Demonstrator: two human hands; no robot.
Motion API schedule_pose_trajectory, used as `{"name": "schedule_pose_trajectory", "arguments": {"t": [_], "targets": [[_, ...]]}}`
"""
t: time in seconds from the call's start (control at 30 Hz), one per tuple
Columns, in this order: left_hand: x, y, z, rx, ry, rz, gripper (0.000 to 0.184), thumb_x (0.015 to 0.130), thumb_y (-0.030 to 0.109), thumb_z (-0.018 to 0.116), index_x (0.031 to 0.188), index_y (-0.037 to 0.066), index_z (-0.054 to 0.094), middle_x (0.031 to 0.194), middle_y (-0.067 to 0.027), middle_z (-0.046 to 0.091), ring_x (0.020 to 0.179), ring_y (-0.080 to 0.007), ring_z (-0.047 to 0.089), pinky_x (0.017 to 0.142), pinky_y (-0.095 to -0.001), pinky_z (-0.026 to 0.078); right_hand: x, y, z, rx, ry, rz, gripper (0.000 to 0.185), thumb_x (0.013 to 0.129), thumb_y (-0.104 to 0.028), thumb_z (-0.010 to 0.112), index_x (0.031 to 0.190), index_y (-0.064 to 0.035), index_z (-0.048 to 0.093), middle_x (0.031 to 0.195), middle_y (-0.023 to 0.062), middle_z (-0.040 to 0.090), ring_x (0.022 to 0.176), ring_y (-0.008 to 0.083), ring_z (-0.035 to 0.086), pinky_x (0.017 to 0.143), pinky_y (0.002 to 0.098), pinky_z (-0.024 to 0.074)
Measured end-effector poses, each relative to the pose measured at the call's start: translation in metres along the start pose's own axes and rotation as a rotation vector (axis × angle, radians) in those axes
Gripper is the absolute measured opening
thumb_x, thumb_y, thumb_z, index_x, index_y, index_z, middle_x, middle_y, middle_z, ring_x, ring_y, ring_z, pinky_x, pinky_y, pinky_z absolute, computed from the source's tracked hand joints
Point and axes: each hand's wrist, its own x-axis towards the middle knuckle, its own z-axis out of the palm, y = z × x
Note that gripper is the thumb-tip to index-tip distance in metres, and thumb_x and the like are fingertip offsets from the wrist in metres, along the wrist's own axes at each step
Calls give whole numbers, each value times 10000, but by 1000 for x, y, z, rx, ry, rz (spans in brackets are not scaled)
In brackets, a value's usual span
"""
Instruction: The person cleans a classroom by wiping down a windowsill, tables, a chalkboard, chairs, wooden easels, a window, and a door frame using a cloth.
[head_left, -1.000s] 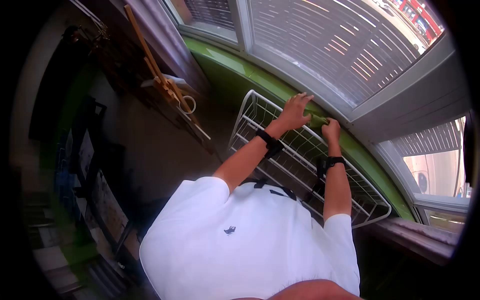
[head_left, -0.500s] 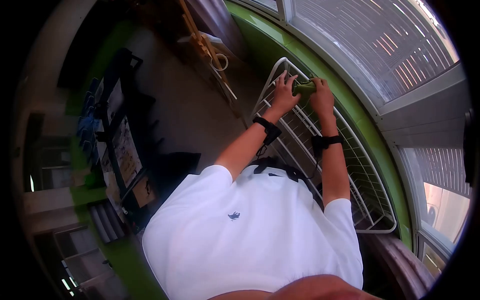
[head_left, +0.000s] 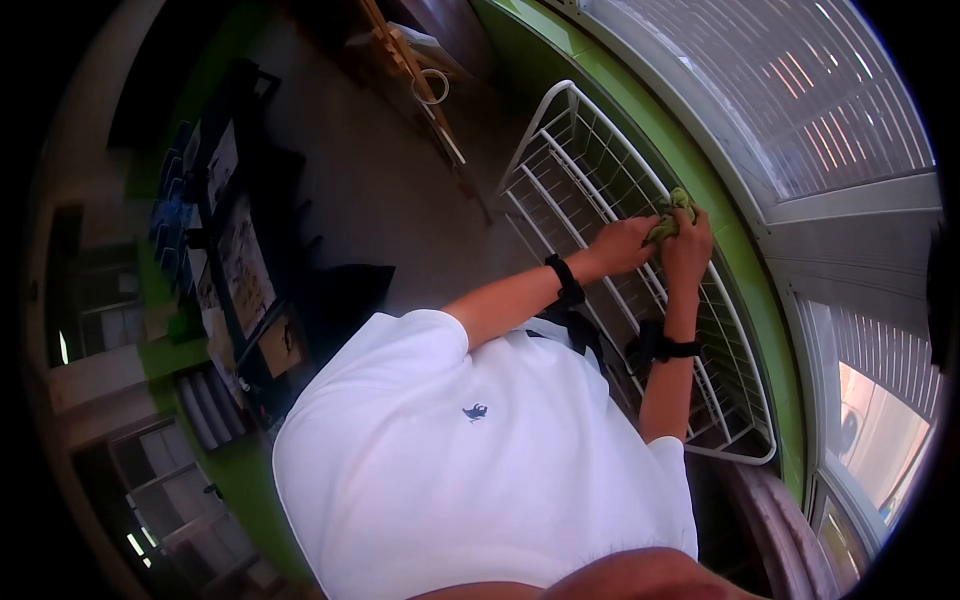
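A bunched green cloth is gripped between both hands above the white wire rack. My left hand is closed on the cloth's left side, its wrist in a black band. Closed round the cloth's right part, my right hand sits beside the rack's window-side rail. One end of the cloth sticks up above the right hand's fingers. Whether the hands touch the rack cannot be made out.
A green ledge runs behind the rack below the slatted window. A wooden easel stands beyond the rack's far end. Dark tables with papers are on the left. A curtain hangs at lower right.
The cloth has gone from stretched between the hands over the rack's far end to bunched up nearer the rack's middle. My left hand has closed on it. The view has also shifted.
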Motion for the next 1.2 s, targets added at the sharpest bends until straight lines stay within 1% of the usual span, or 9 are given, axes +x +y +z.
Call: {"name": "schedule_pose_trajectory", "arguments": {"t": [0.13, 0.3, 0.5, 0.57, 0.7, 0.83, 0.9, 0.97, 1.2], "targets": [[-6, 11, -21, 120, -350, -291, 240, 848, 253, 558, 982, 53, 545, 899, -176, 612, 901, -392, 602, 728, -486, 491, -28, -5, 7, -136, 3, -26, 296, 718, -7, 625, 989, -111, 683, 1317, 117, 502, 1196, 336, 495, 1015, 483, 344], [-10, 17, -68, -29, -98, -85, 166, 836, 176, 531, 927, 42, 568, 893, -160, 572, 826, -362, 596, 707, -456, 482, -23, -30, 18, -86, 57, -69, 494, 773, -94, 654, 1249, -148, 534, 1420, 116, 406, 1371, 315, 336, 1086, 536, 246], [-46, 31, -158, -402, -20, 235, 174, 748, 71, 540, 889, -20, 586, 894, -116, 510, 764, -271, 565, 671, -401, 463, 0, -73, 22, 66, 105, -277, 518, 762, -145, 694, 1238, -58, 509, 1135, 144, 593, 1083, 342, 562, 971, 459, 366], [-61, 30, -196, -369, -76, 332, 184, 745, 66, 555, 904, -17, 598, 902, -115, 519, 775, -271, 570, 690, -387, 466, 15, -105, 20, 502, -64, -15, 465, 762, -112, 696, 1190, -41, 529, 1052, 143, 618, 947, 346, 616, 863, 421, 450], [-103, -22, -262, -339, 222, 359, 178, 740, 57, 577, 894, -22, 618, 902, -111, 543, 770, -265, 575, 704, -369, 471, 23, -203, 41, 203, -108, -294, 362, 786, -74, 667, 1122, -24, 543, 986, 164, 637, 915, 369, 625, 778, 405, 487], [-165, -81, -326, -433, 524, 146, 150, 805, 105, 636, 866, -32, 645, 951, -113, 617, 842, -245, 621, 768, -347, 486, 6, -255, 106, 246, -392, -150, 214, 813, -82, 624, 1013, -18, 581, 892, 235, 635, 889, 405, 632, 743, 434, 484], [-211, -117, -362, -444, 623, 21, 165, 842, 140, 644, 906, -10, 666, 966, -109, 641, 867, -220, 634, 797, -326, 484, 2, -281, 152, 292, -545, -263, 276, 790, -49, 600, 1061, -1, 587, 935, 234, 650, 911, 391, 645, 748, 397, 496], [-254, -151, -386, -814, 788, -58, 185, 868, 171, 629, 909, -3, 677, 874, -113, 663, 747, -192, 633, 714, -307, 490, -3, -321, 191, 235, -717, -336, 275, 797, -45, 592, 1064, 22, 586, 911, 222, 654, 872, 349, 661, 742, 369, 498], [-422, -237, -465, -493, 1155, -655, 369, 865, 305, 558, 807, -45, 660, 705, -181, 643, 651, -234, 621, 644, -362, 465, -60, -502, 292, 85, -1190, -703, 548, 804, -368, 714, 1149, 25, 551, 966, 208, 632, 949, 297, 618, 834, 403, 464]]}}
